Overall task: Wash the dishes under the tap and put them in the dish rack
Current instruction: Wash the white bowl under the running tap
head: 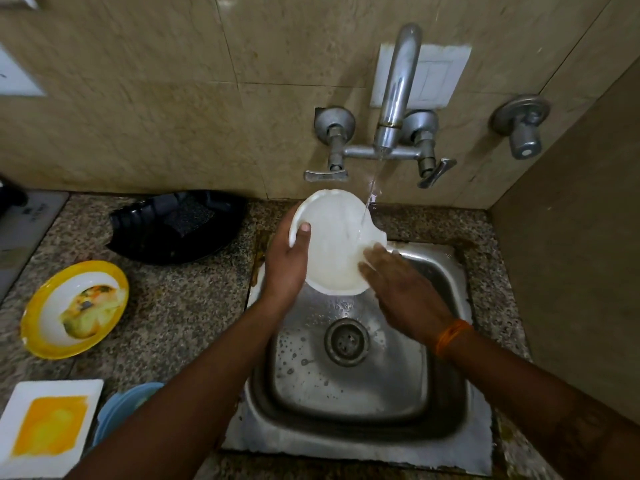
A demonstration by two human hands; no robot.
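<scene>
- Landmark: steel sink (446, 271), set in a speckled stone counter (180, 317).
- White plate (332, 244) is held tilted over the back-left part of the sink, face toward the camera, top edge near the wall.
- Tap (398, 88) is on the wall behind the sink; a thin stream of water (369, 202) runs from the spout onto the upper right of the plate.
- Left hand (287, 265) holds the plate by its left edge: thumb (304, 233) curled over the front of the rim, remaining fingers hidden behind the plate.
- Right hand (398, 285) is above the sink with fingers straight and close together, fingertips lying flat on the plate's lower right face. Blurred; no grip visible.
- Orange thread band (450, 336) on the right wrist.
- Drain (346, 341) sits mid-sink, water droplets and a few bubbles around it on the basin floor.
- Two lever handles on the wall just behind the sink, one on each side of the spout; a separate round valve (523, 126) further right on the wall.
- Left of the sink, against the wall: black tray (152, 237) with a dark scrub pad (188, 216) lying in it.
- Further left of the sink, on the counter: yellow-rimmed bowl (74, 308) with food residue inside.
- Front-left of the sink: white square plate (52, 427) with yellow smear, touching or just beside a blue dish (121, 410), which is partly hidden by the left forearm.
- Dish rack: cannot tell where it is.
</scene>
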